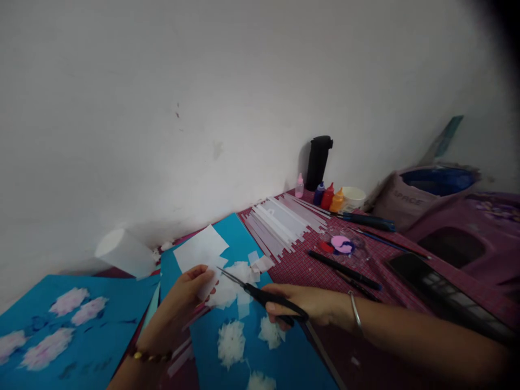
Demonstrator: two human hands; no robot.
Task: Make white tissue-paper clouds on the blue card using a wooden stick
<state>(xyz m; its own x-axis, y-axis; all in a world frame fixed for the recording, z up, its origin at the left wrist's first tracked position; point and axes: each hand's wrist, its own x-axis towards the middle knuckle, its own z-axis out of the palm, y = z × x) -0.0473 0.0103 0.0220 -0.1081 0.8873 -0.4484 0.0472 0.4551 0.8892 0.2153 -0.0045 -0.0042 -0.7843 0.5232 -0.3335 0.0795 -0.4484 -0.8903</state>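
Note:
My left hand (184, 300) pinches a white sheet of paper (201, 250) by its lower edge and holds it above a blue card (280, 363). In my right hand (309, 306) are black-handled scissors (260, 292), fingers through the loops. Their blades point left and meet the paper's lower edge. Beneath lie white paper scraps (238, 279) and fluffy white tufts (231, 342) on the blue card.
A second blue card (60, 336) with pale tufts lies at left. White paper strips (280, 219), pens (343, 269), a paint palette (341, 245), small paint bottles (328, 196), a white cup (352, 196), a black flask (318, 161), a dark ruler (439, 295) and a bag (410, 197) crowd the right.

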